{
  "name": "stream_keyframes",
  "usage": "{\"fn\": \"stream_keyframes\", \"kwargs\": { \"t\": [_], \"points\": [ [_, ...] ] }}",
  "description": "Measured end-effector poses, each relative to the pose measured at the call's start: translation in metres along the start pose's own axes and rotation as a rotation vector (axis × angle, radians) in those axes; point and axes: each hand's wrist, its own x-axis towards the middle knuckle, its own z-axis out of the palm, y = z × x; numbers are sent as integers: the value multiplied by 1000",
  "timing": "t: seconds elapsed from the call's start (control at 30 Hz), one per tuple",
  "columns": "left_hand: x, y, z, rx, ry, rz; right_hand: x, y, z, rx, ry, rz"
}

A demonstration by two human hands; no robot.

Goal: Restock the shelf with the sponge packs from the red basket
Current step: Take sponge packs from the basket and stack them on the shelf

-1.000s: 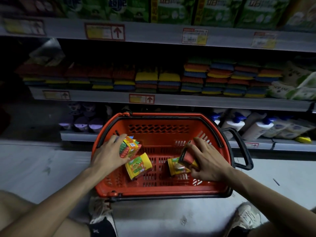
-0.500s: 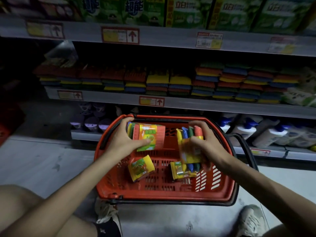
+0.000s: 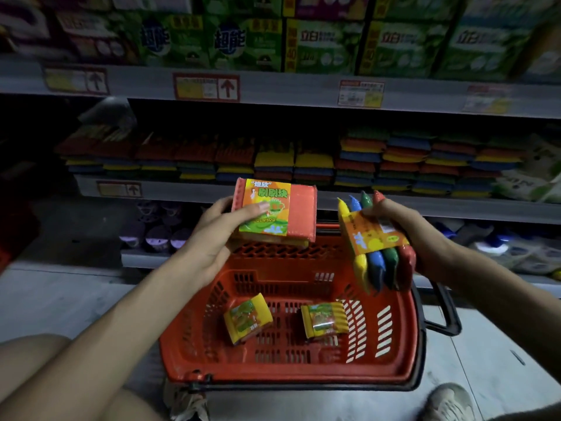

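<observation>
Orange-faced sponge pack (image 3: 274, 211): up over the far rim of the red basket (image 3: 288, 379), broad printed face to the camera. Left hand (image 3: 212, 238) grasps it from the left edge, thumb across the label, fingers behind.

Four-colour sponge pack (image 3: 376, 247): on edge, with yellow, blue, green and red sponges side by side under a paper band. Right hand (image 3: 409, 232) clamps it from its right side, fingertips on the top of the band. It sits above the basket's right wall.

Two small packs (image 3: 247, 319) (image 3: 324, 320) lie on the basket floor, apart from each other, untouched.

Handling, judged: foam in glossy film, so light, soft and squashy, not fragile. One hand per pack looks enough. The film is likely slick, so the best hold is across the broad faces or on the paper band, not by a film corner. A hard squeeze would only bend them.

The middle shelf (image 3: 182, 189) beyond the basket carries flat stacks of coloured sponges (image 3: 394, 159). The yellow-topped stacks (image 3: 274, 161) near centre sit lower than those to their right, probably where there is room. The packs likely go in flat.
</observation>
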Motion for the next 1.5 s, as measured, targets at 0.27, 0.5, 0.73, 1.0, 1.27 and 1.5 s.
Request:
{"fn": "stream_keyframes", "kwargs": {
  "t": [0.27,0.5,0.73,1.0,1.27,1.5],
  "points": [
    [22,28,15,40,-11,25,-7,-21,9,-148,-217,76],
    [38,55,24,-109,-99,-16,-1,-33,11,-334,-248,-169],
    [49,54,32,-91,-49,-40,-3,-44,19,-339,-101,-168],
    [62,42,52,-91,200,86,6,-41,39,-342,84,-233],
    [68,21,68,-106,177,120,12,-33,50,-149,125,-202],
    [53,19,66,138,-68,153,17,-24,51,-181,187,-269]
  ]
}}
